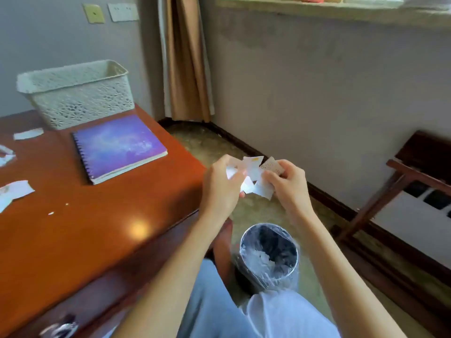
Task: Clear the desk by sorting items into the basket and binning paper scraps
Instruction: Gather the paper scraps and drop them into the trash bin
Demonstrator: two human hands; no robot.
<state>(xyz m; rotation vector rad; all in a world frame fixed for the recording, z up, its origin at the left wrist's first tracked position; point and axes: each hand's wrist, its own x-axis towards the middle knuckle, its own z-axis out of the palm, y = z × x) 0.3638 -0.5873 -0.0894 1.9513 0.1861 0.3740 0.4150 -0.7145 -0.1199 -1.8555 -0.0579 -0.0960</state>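
Note:
My left hand (220,185) and my right hand (289,184) together grip a bunch of white paper scraps (253,178), held in the air past the desk's right edge and above the floor. A round bin (268,252) lined with a clear plastic bag stands on the floor below them, with some crumpled paper inside. On the red-brown desk (97,228) lie a purple spiral notebook (117,146), a white lattice basket (75,93) behind it, and more paper scraps (17,190) at the left edge.
Another scrap (28,133) lies in front of the basket, and tiny bits (51,212) dot the desk. A dark wooden rack (400,186) stands at the right wall. A brown curtain (185,57) hangs in the corner. My knees are under my arms.

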